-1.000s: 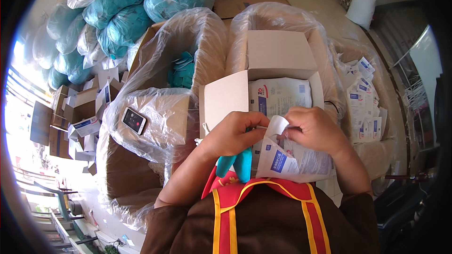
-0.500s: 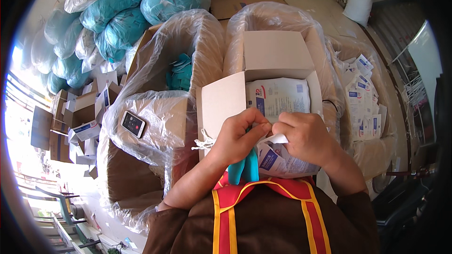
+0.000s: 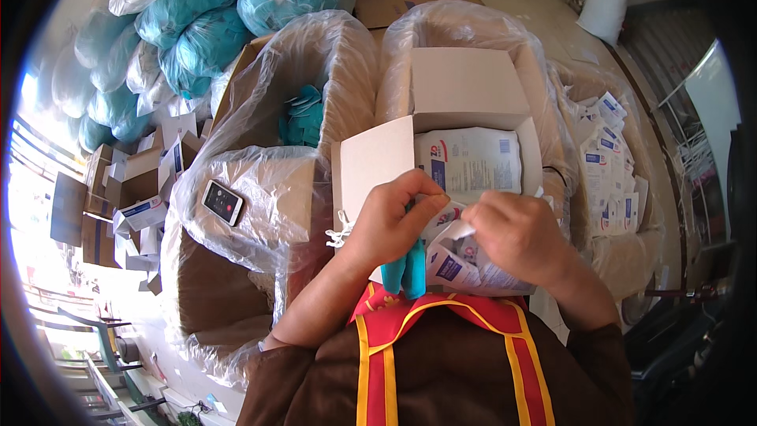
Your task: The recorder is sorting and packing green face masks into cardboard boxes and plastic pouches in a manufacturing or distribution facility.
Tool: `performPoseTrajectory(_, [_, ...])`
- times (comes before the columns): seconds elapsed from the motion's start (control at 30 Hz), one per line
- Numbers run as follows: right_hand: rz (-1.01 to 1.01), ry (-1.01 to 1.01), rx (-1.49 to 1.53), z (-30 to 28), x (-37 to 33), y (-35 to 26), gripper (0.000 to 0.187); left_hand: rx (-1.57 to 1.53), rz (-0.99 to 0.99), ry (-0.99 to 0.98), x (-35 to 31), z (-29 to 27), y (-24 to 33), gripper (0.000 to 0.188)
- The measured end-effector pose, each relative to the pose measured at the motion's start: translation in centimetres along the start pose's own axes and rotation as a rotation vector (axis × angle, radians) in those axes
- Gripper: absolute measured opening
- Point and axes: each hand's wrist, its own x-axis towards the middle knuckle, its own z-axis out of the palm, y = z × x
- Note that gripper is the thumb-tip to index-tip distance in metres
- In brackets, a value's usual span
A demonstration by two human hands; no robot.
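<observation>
Left hand (image 3: 394, 221): narrow, thumb and forefinger pinched together above the near end of the box; teal pieces (image 3: 404, 272) hang beneath the palm, held by the curled fingers; whether anything sits between the pinched tips I cannot tell
Right hand (image 3: 516, 241): narrow, fingers curled onto the white upper edge of the opened packet (image 3: 453, 267); the two hands are near each other, apart at the fingertips
Opened packet: white with a blue label; below and between the hands, in front of the red apron bib (image 3: 457, 310) with yellow edging; its mouth gapes upward
Cords (image 3: 340, 230): white, in a loose bunch just left of the left hand, by the box's side flap
Cardboard box (image 3: 464, 79): flaps folded out at the far and left sides; a large white packet (image 3: 477, 164) lies flat inside, printed side up
Left bin (image 3: 347, 55): lined with clear plastic; a heap of teal sheets (image 3: 303, 118) inside; a phone (image 3: 223, 203) lies face up on its plastic-covered flap
Right bin (image 3: 631, 256): also plastic-lined; many small white packets (image 3: 607, 166) piled in it
Far left: clear bags (image 3: 209, 43) of teal material stacked high; opened cartons (image 3: 142, 181) jumbled below them
</observation>
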Motion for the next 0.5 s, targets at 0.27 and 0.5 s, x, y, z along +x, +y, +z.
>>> performPoseTrajectory(0.27, [0.123,-0.031,0.11,0.1,0.9,1.4,0.021,0.279,0.216,-0.02,-0.8,0.3,1.8,0.01])
performPoseTrajectory(0.5, [0.05,-0.053,0.094,0.5,0.4,1.8,0.017,0.342,0.171,0.018,-0.8,0.7,1.7,0.01])
